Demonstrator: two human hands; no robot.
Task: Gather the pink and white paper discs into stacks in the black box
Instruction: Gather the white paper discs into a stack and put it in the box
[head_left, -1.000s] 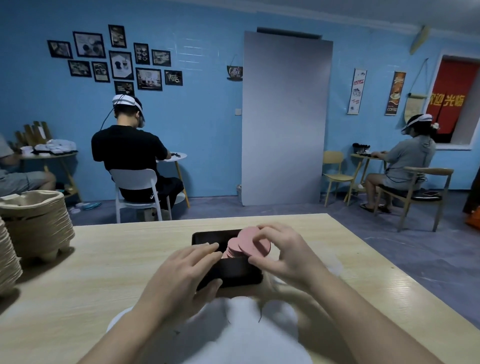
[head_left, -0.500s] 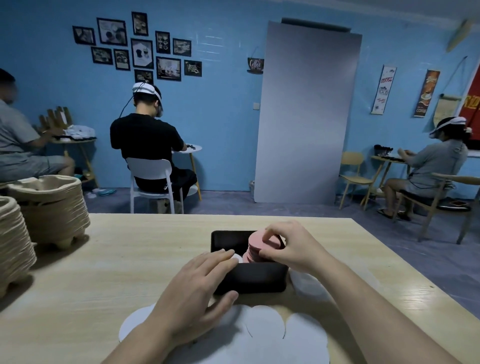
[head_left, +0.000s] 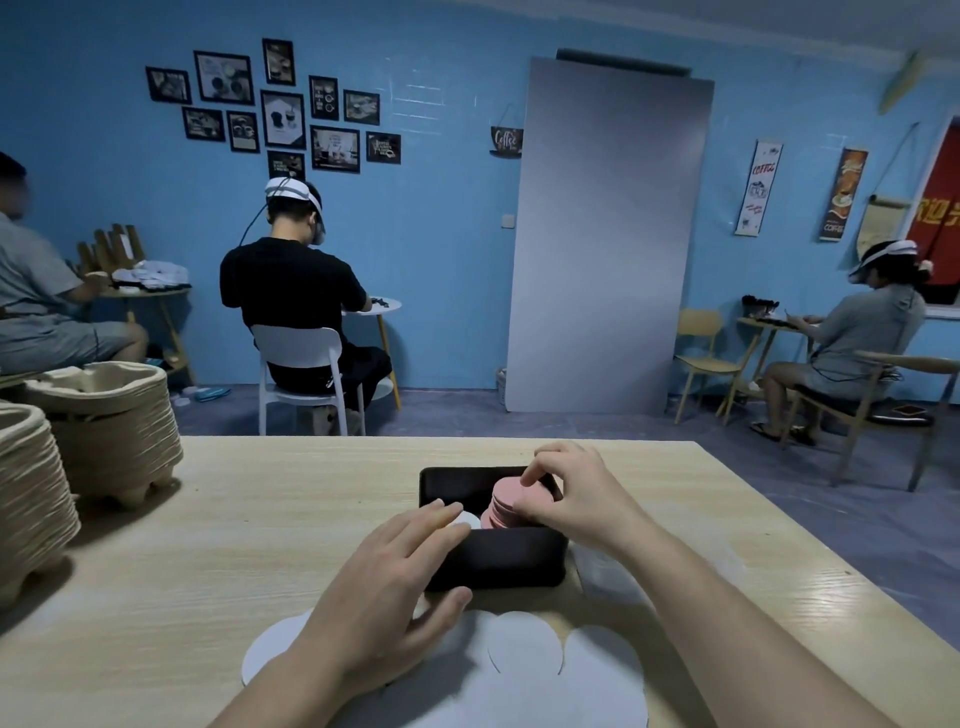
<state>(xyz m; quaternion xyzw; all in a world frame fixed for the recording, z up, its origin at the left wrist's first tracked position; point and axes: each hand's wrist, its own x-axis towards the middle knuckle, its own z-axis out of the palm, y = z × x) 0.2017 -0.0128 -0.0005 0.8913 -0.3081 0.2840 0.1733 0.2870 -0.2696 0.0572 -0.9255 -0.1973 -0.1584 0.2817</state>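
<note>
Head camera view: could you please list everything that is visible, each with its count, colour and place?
black box: one, black, middle of the table.
pink discs: one stack, pink, right part of the box.
white discs in the box: a few, white, left of the pink stack.
white discs on the table: several, white, overlapping at the near edge.
table: one, light wood, foreground.
pulp trays: two stacks, beige, left end of the table.
seated people: three, black or grey tops, at small tables behind.
framed pictures: about eleven, black frames, blue wall.
grey panel: one, grey, standing against the back wall.
left hand: fingers straight over the box's near left rim, touching a white disc.
right hand: pinching the top of the pink stack.
</note>
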